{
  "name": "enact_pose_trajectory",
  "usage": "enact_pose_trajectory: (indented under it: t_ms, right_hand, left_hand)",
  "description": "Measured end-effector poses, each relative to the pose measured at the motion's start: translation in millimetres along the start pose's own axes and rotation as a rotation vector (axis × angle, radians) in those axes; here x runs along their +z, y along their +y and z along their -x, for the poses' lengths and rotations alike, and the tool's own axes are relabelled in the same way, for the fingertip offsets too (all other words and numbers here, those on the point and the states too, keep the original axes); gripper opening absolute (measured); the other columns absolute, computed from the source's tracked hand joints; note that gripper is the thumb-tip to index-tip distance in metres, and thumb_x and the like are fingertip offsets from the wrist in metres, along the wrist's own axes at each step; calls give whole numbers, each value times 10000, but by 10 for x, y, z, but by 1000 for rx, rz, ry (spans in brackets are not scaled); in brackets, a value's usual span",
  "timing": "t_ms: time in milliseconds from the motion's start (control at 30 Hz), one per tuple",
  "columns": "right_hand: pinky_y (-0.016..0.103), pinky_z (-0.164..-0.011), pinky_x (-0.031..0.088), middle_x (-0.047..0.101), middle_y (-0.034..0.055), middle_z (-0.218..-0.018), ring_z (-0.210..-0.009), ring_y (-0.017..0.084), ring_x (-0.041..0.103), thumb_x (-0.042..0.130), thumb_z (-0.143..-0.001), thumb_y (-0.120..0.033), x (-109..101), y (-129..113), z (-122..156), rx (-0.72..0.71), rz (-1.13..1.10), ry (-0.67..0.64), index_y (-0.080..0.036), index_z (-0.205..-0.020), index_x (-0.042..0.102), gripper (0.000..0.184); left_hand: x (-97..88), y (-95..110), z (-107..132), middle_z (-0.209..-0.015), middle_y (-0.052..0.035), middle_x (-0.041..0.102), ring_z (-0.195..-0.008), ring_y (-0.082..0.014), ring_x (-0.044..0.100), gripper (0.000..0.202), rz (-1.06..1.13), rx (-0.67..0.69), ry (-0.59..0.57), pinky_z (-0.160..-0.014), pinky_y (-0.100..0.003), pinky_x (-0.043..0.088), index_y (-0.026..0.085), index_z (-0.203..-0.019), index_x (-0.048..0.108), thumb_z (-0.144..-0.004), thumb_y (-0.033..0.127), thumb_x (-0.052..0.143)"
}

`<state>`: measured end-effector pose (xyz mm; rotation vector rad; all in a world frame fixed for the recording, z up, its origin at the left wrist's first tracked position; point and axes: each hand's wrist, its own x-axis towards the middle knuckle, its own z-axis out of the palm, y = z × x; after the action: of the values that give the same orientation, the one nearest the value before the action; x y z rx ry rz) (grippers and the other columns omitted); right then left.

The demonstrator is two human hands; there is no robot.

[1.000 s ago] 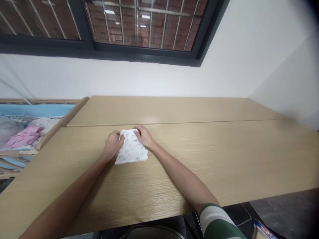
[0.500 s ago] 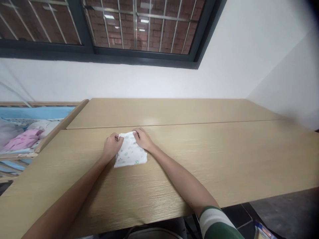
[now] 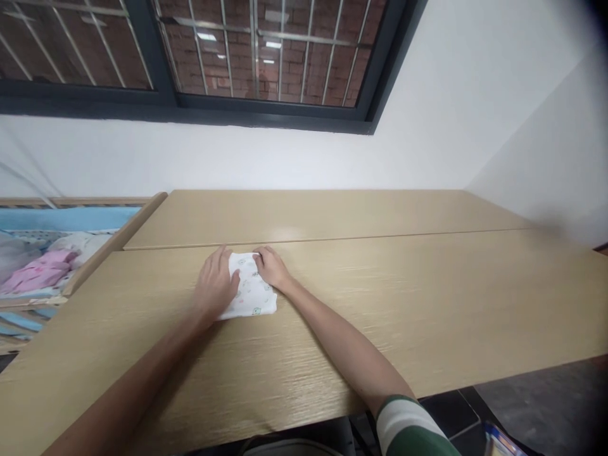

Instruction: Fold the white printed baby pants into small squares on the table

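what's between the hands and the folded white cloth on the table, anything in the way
Nothing visible. The left hand lies flat on the left side of the folded cloth, and the right hand touches its far right corner. Both are in direct contact with it on the wooden table.

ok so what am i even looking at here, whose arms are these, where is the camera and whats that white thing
No machine here: the camera sits on a person's head, looking forward and down, so the two bare arms coming in from below are their own. The left hand lies flat on a small folded white printed cloth. The right hand is curled at the cloth's far edge; whether its grip has closed on the fabric is unclear. The cloth rests on a light wooden table. At the left stands a wooden cot with a pink garment inside.
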<state>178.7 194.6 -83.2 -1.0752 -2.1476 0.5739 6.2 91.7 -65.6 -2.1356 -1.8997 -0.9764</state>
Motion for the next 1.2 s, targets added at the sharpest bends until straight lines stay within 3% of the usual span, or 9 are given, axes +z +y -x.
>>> enact_pose_trajectory:
  t_ms: [167,367,500,567,667,767,867,1067,1200]
  right_hand:
    - [337,-944,466,679,98,-1037,-1014,212,606,437,-1020,-178,-41,61,-18,63,32,94,-168,-1044,665,229]
    - [350,-964,479,697,109,-1064,-1040,211,622,429,-1026,-184,-94,95,-51,46,-7,63,-159,-1075,677,255]
    - [451,-1122,401,607,186,-1349,-1286,276,542,498,-1014,-257,-299,-159,12,-67,129,61,-125,-1321,600,349]
    - [471,-1189,337,480,184,-1530,-1428,289,433,525,-1017,-312,-413,-409,118,-263,158,-40,-148,-1449,515,463]
    - [420,-1206,331,369,106,-1645,-1508,236,357,476,-1055,-378,-470,-805,378,-601,102,-346,-224,-1528,450,498]
    - [340,-1246,262,393,93,-1639,-1544,192,302,433,-1076,-383,-387,-1016,650,-768,66,-598,-193,-1551,438,512]
    - [297,-1270,188,420,84,-1623,-1556,157,273,389,-1092,-411,-283,-967,757,-726,73,-748,-183,-1559,440,522]
    - [466,-1283,126,241,78,-1694,-1581,248,201,412,-1069,-523,-165,-611,367,-560,166,-754,-264,-1585,401,577]
    - [487,-1285,111,227,84,-1696,-1583,290,186,435,-1034,-605,-5,-454,-18,-561,241,-666,-255,-1578,420,646]
  left_hand:
    - [-236,251,490,-1617,-160,401,-1516,-302,353,510,-3,371,-147,-1201,-497,397,177,-1526,372,-1048,350,404]
    - [-350,401,1053,-1637,-160,371,-1530,-325,323,624,-93,359,-253,-1175,-490,424,175,-1608,261,-1053,408,426]
    - [-364,522,1163,-1616,-166,407,-1504,-355,360,631,-150,323,-196,-1160,-522,423,143,-1590,312,-1036,411,451]
    - [-366,604,1197,-1587,-172,449,-1451,-358,435,603,-176,305,-161,-1142,-537,432,131,-1555,380,-1026,407,462]
    - [-373,741,1281,-1479,-194,558,-1337,-369,540,534,-193,278,-145,-1096,-544,467,107,-1434,529,-999,415,501]
    - [-397,856,1375,-1132,-197,719,-1082,-376,657,377,-211,250,-140,-934,-548,552,115,-1124,697,-981,412,513]
    - [-435,907,1414,-960,-174,722,-946,-360,669,335,-198,213,-172,-813,-518,581,141,-956,703,-984,409,505]
    - [-437,877,1367,-1395,-233,601,-1290,-395,547,562,-160,207,-148,-1027,-523,520,39,-1386,528,-996,443,500]
    - [-406,848,1363,-1498,-221,533,-1348,-383,515,581,-177,221,-144,-1071,-519,498,51,-1450,471,-1010,431,479]
